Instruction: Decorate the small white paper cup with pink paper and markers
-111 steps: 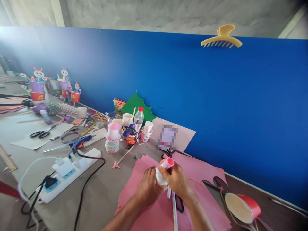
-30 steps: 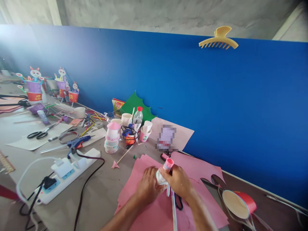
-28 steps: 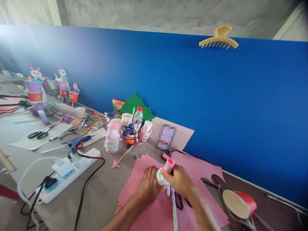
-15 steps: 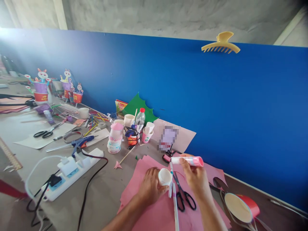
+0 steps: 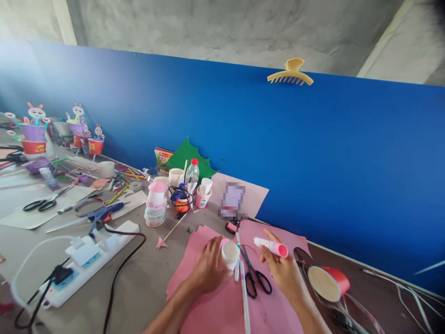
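A small white paper cup [image 5: 230,253] is in my left hand [image 5: 208,266], its round end facing up toward me. My right hand [image 5: 278,264] grips a white and pink glue stick [image 5: 271,246], tilted, with its pink end to the right. Below both hands lie sheets of pink paper [image 5: 205,311]. Black-handled scissors [image 5: 257,278] rest on the paper between my hands, beside a long white stick [image 5: 245,301] and a shorter pen-like stick.
To the left are a white power strip [image 5: 90,264], a blue glue gun [image 5: 104,212] and scissors [image 5: 43,203]. Stacked cups [image 5: 155,204] and a bottle [image 5: 192,172] stand behind. A red cup [image 5: 328,282] lies at right. A blue partition [image 5: 243,125] bounds the table.
My right hand and the glue stick have moved away from the cup, leaving a wider gap. The camera view has shifted to the right.
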Motion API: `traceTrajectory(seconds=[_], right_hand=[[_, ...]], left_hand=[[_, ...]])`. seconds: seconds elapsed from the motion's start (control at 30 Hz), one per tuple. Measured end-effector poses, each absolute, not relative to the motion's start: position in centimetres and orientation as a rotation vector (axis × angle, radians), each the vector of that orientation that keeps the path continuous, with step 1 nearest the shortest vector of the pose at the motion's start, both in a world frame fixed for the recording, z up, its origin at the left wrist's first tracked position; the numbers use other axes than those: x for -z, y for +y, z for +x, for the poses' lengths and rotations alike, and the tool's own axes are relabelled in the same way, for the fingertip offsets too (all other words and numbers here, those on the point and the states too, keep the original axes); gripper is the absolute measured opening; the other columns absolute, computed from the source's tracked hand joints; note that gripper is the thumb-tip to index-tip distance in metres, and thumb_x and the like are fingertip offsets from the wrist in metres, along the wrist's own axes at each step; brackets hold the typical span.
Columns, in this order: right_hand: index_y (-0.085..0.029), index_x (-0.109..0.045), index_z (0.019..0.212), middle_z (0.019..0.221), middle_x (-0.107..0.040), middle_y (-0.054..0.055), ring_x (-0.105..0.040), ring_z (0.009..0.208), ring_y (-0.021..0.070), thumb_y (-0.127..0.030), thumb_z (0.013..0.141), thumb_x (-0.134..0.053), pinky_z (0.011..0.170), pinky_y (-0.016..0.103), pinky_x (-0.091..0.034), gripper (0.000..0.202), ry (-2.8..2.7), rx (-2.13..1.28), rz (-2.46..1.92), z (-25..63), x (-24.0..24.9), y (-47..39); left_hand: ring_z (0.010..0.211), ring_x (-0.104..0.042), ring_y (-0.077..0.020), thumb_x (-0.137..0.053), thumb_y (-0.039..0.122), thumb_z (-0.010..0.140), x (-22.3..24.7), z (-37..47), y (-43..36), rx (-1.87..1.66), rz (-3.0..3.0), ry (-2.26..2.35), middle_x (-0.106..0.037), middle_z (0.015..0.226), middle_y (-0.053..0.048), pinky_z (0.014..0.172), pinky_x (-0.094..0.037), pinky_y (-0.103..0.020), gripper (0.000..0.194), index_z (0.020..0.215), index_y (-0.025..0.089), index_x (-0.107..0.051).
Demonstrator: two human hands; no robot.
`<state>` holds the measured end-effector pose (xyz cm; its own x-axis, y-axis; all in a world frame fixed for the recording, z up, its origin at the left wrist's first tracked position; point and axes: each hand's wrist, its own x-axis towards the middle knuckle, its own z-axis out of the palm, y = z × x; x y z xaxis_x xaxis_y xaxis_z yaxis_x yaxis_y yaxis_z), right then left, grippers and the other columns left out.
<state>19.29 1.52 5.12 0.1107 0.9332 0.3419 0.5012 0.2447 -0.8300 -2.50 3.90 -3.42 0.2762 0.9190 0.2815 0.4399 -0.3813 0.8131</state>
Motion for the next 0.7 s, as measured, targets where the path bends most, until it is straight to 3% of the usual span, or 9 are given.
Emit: traceTrajectory(seconds=[0.1, 0.17, 0.23, 0.4, 0.57, 0.7], right_hand=[[-0.02, -0.068, 0.118, 0.083, -0.074, 0.008, -0.071, 0.075, 0.025, -0.055, 0.087, -0.056, 0.069, 0.035, -0.061, 0.049, -1.53, -0.341, -1.498, 21.2, -2.4, 0.9], [-0.021, -0.067, 0.117, 0.101, -0.076, 0.012, -0.072, 0.097, 0.0282, -0.05, 0.086, -0.055, 0.082, 0.036, -0.06, 0.044, -1.565, -0.258, -1.546, 22.4, -0.3, 0.9], [-0.02, -0.066, 0.118, 0.109, -0.074, 0.014, -0.07, 0.105, 0.0302, -0.045, 0.084, -0.052, 0.086, 0.039, -0.059, 0.044, -1.585, -0.171, -1.567, 23.1, 1.5, 1.1], [-0.017, -0.054, 0.134, 0.119, -0.069, 0.018, -0.069, 0.105, 0.0352, -0.034, 0.086, -0.047, 0.082, 0.046, -0.057, 0.052, -1.73, -0.036, -1.693, 23.0, 3.8, 1.0], [-0.018, -0.045, 0.142, 0.118, -0.068, 0.017, -0.067, 0.104, 0.0362, -0.045, 0.089, -0.051, 0.083, 0.048, -0.053, 0.059, -1.869, 0.072, -1.779, 22.3, 3.3, 0.3], [-0.021, -0.049, 0.138, 0.109, -0.068, 0.015, -0.068, 0.1, 0.0341, -0.046, 0.093, -0.051, 0.081, 0.046, -0.052, 0.051, -1.872, 0.154, -1.768, 22.1, 3.4, 0.1]], left_hand=[[0.134, -0.047, -0.0306, -0.053, 0.006, 0.063, 2.9, -3.2, 4.3, -0.999, 1.864, 1.156, -0.051, 0.141, -0.019, 0.113, -0.039, -0.045, 0.075, 0.138, 0.012, -0.048], [0.135, -0.048, -0.0284, -0.05, 0.003, 0.059, 3.0, -3.7, 4.8, -1.013, 1.798, 1.171, -0.053, 0.141, -0.016, 0.114, -0.04, -0.042, 0.076, 0.135, 0.014, -0.052], [0.133, -0.05, -0.0269, -0.048, 0.003, 0.06, 3.4, -3.9, 5.3, -1.05, 1.74, 1.228, -0.055, 0.14, -0.015, 0.113, -0.041, -0.041, 0.075, 0.133, 0.015, -0.054], [0.12, -0.062, -0.0242, -0.044, 0.001, 0.061, 5.0, -3.5, 6.1, -1.293, 1.693, 1.277, -0.067, 0.124, -0.011, 0.106, -0.048, -0.045, 0.062, 0.118, 0.019, -0.062], [0.089, -0.07, -0.0226, -0.05, 0.008, 0.072, 5.4, -2.9, 6.0, -1.422, 1.603, 1.389, -0.071, 0.104, -0.011, 0.082, -0.059, -0.04, 0.038, 0.105, 0.018, -0.065], [0.092, -0.068, -0.0245, -0.051, 0.012, 0.073, 4.8, -2.9, 6.1, -1.489, 1.641, 1.437, -0.069, 0.099, -0.012, 0.084, -0.056, -0.042, 0.015, 0.078, 0.019, -0.064]])
